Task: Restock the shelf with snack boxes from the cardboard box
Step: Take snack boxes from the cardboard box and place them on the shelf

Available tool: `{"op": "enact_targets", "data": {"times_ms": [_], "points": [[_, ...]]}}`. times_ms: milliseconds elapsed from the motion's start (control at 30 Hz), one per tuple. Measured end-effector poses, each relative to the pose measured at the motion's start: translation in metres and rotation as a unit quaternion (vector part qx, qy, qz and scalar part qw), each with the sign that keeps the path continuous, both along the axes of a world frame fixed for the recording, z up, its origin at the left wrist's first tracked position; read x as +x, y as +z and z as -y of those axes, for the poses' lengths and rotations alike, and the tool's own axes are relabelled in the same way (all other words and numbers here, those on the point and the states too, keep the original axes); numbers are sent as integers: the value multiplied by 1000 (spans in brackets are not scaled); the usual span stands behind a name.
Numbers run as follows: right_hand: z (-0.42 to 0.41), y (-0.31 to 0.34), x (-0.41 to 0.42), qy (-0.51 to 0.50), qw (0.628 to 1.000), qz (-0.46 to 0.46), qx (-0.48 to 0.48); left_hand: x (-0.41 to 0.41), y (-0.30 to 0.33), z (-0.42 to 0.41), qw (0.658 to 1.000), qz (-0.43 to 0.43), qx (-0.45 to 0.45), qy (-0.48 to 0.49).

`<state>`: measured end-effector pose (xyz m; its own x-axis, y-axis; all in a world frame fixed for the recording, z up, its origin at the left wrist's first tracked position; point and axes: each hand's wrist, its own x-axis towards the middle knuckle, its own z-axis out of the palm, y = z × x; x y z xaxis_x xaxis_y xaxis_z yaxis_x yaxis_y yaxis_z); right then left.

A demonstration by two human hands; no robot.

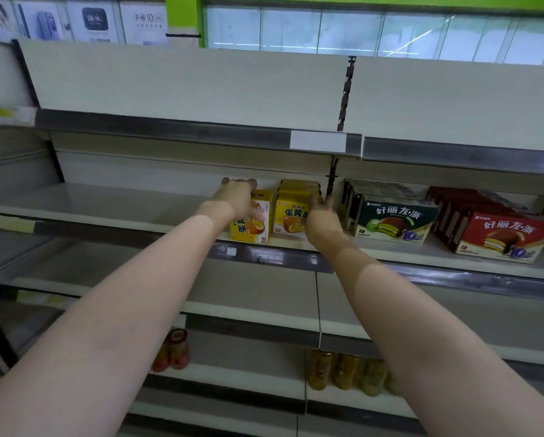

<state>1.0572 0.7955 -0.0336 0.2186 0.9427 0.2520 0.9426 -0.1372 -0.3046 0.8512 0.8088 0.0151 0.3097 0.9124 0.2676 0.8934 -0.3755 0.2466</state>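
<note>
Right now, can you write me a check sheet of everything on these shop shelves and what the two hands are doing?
Surface: cream metal shelf, left part bare.
Job's things: two yellow cardboard snack boxes side by side; cardboard box not in view.
Clutter: green snack box, red snack box, glass jars of fruit lower down.
Grippers: left hand grips the left yellow box; right hand touches the right one.
Cables: nothing seen.
Surroundings: green wall frame, posters.

head cam only | worn, wide-angle, faces forward and slightly down at store shelf (106, 209) | close, arm's reach | both forearms enter from bottom edge, meeting mid-frame | upper shelves top, lower tiers bottom, edges bowed by lens | no second view, no overlap
</note>
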Motion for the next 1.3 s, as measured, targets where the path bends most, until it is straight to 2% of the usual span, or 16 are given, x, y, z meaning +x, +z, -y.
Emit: {"op": "enact_targets", "data": {"times_ms": [267, 400, 500, 667, 700, 800, 867, 933, 1033, 1167, 1300], "points": [[1, 7, 14, 61, 995, -45, -70, -5, -9, -6, 996, 91, 18, -16], [14, 26, 9, 44, 997, -53, -25, -13, -5, -9, 981, 195, -7, 16], [23, 34, 5, 107, 993, -30, 30, -20, -9, -16, 967, 248, -48, 31], [30, 34, -6, 186, 982, -13, 40, -31, -3, -16, 959, 257, -119, -13], [32, 35, -9, 202, 978, -22, 39, -32, -1, -15, 965, 233, -119, -24], [38, 40, -15, 264, 962, -54, 49, -24, 7, -5, 993, 86, -65, -51], [37, 41, -19, 288, 956, -17, 59, -14, 8, 1, 994, 61, -37, -78], [38, 41, -22, 298, 952, 32, 57, -10, 4, 3, 987, 119, -32, -98], [47, 45, -20, 299, 953, 7, 45, -9, -8, 7, 969, 218, -32, -113], [51, 44, -7, 245, 968, -10, 45, 1, -21, 11, 960, 258, -32, -102], [60, 41, 17, 198, 979, -33, 38, 18, -22, 13, 959, 242, -70, -129]]}}
